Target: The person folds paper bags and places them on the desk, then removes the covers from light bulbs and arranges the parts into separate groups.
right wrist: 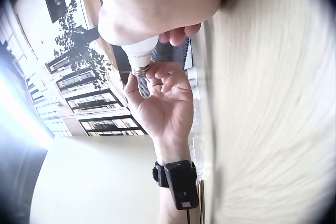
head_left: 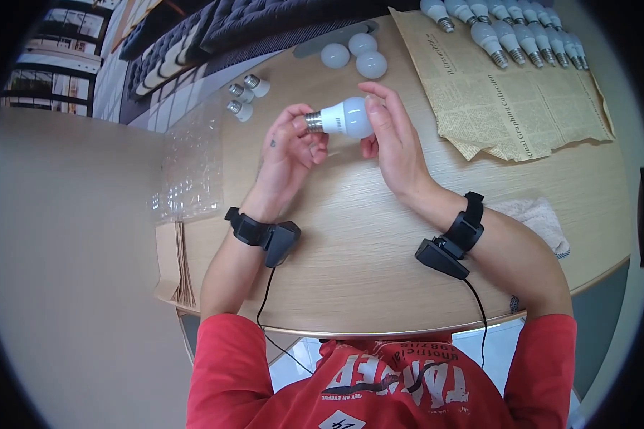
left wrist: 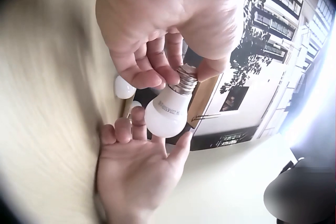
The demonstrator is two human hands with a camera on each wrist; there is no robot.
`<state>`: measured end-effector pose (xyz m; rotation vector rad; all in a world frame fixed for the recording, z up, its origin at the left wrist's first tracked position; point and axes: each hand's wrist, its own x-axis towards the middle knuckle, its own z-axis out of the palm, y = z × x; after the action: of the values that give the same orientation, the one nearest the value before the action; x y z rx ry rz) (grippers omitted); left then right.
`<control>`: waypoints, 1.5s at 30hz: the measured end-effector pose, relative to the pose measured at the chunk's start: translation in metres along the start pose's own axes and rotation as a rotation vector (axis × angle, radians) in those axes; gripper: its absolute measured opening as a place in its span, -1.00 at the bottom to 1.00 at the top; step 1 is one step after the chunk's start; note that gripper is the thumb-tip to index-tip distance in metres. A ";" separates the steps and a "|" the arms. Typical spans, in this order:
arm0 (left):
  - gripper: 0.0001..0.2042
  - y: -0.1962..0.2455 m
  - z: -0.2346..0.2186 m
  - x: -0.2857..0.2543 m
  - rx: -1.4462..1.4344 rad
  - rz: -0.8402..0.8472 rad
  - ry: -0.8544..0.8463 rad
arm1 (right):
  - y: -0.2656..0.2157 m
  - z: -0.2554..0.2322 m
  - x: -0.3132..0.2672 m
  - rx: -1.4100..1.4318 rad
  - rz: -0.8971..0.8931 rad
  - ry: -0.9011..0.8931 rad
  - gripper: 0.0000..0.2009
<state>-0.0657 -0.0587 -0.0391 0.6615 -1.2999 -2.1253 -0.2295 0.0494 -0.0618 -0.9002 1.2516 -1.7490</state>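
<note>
A white LED light bulb [head_left: 347, 118] is held sideways above the table between both hands. My left hand [head_left: 288, 146] pinches its metal screw base between thumb and fingertips. At the other end, my right hand [head_left: 397, 146] holds the rounded dome, thumb on the near side and fingers around it. The left wrist view shows printing on the bulb's white body [left wrist: 170, 109]. From the right wrist, much of the dome is hidden behind the right hand [right wrist: 157, 3]. Beyond the bulb lie three loose white domes [head_left: 371, 64], and to the left three bulb bases [head_left: 240, 111].
Several bulbs [head_left: 488, 43] lie in rows on printed brown paper [head_left: 494, 107] at the back right. Clear plastic packaging [head_left: 193, 161] and folded brown cardboard [head_left: 170, 264] sit along the left edge. A pale cloth [head_left: 540, 222] lies beside the right forearm. Cables hang from both wrist cameras.
</note>
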 end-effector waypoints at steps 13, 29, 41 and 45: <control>-0.67 -0.032 0.016 -0.001 0.202 0.050 0.065 | 0.000 0.003 -0.002 -0.311 -0.035 -0.107 -0.52; -0.71 -0.032 0.021 -0.007 0.198 0.094 0.114 | 0.006 0.005 -0.002 -0.259 -0.030 -0.159 -0.53; -0.69 -0.028 0.020 -0.009 0.209 0.086 0.092 | -0.004 0.001 -0.001 -0.065 0.105 -0.218 -0.59; -0.61 -0.023 0.016 -0.006 0.093 0.032 0.128 | -0.004 0.004 -0.002 0.032 0.156 -0.196 -0.60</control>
<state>-0.0763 -0.0355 -0.0528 0.7964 -1.3363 -1.9726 -0.2254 0.0507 -0.0570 -0.9072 1.1320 -1.5163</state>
